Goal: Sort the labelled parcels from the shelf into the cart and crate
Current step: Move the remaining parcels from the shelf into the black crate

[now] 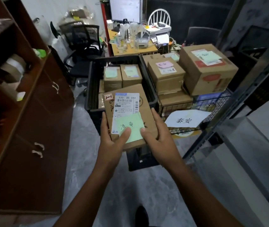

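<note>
Evidently the parcel is a flat cardboard box, held at centre frame just above the near rim of the black crate, with the wire cart to its right. Both hands grip its near end: the left hand and right hand each have a thumb pressed on top and fingers running up the side edges. It looks stiff and fairly light, judging by how it is carried from one end alone. The white shipping label is probably slick, and the green note looks loosely stuck, so the bare cardboard edges are the safer hold. A flat, level grip should suit setting it down.
</note>
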Demonstrator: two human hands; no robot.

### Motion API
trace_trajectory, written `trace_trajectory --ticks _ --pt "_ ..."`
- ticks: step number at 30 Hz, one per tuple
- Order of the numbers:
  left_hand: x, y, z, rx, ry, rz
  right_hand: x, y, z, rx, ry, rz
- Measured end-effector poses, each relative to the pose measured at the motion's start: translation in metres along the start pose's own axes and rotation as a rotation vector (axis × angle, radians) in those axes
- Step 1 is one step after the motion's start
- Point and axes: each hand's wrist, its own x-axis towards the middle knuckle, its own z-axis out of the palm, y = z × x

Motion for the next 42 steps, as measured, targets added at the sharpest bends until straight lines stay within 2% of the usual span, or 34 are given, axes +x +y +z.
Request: trace_trajectory --ticks 7,16,19,23,30,35,42 --pt "0.064 0.004 0.029 -0.089 0.021 0.005 0.070 0.002 -0.018 -0.096 0.007 -0.043" --pt "0.143 -0.003 0.016 -0.073 0.011 -0.040 0.138 0.008 -0.002 -0.180 -0.042 -0.059" --pt "0.183 -0.004 0.009 -0.093 -0.045 -0.118 0.163 0.011 0.008 -0.200 -0.012 -0.043" --pt "0.234 0.006 0.000 -0.005 -0.189 -0.267 0.197 0.010 0.018 -0.252 0.066 0.013" --pt "0.304 0.003 -0.002 0.048 -0.290 -0.283 0.243 0.014 0.033 -0.355 0.107 0.098" --pt "0.339 -0.039 0.018 0.049 -0.356 -0.384 0.267 0.043 0.032 -0.573 0.099 0.172" --pt "0.363 -0.088 0.032 0.215 -0.299 -0.411 0.280 0.073 0.044 -0.867 0.133 0.063"
